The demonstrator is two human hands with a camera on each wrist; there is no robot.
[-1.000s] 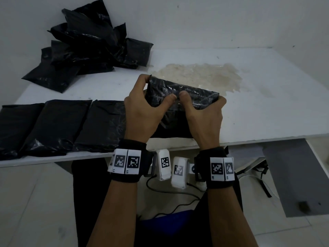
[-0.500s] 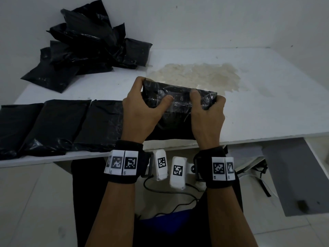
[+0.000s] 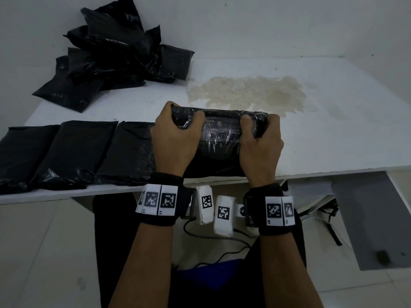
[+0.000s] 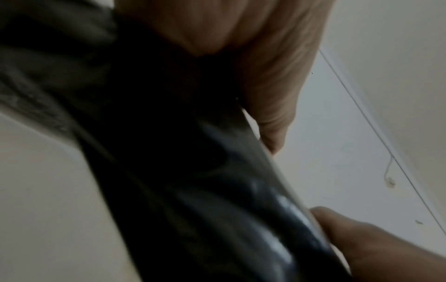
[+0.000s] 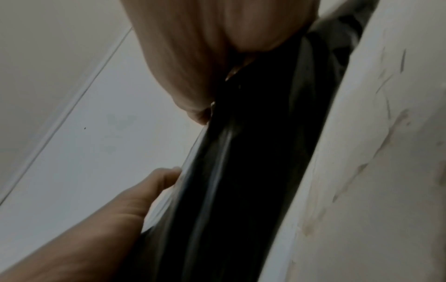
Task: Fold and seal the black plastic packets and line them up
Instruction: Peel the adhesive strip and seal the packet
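Gripping packet (image 3: 219,134) ends, both hands (image 3: 175,141) (image 3: 261,143); far-side fingers (image 4: 272,106) only wrist-visible.

White table (image 3: 333,141), yellowish stain (image 3: 246,92), grey mat (image 3: 367,218)

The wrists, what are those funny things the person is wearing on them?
Both forearms are bare, with no sleeves. Each wrist wears a wide black band: the left band and the right band carry white tags printed with black square-pattern codes. Small white boxes with the same kind of codes hang between the wrists, and a thin black cable trails below.
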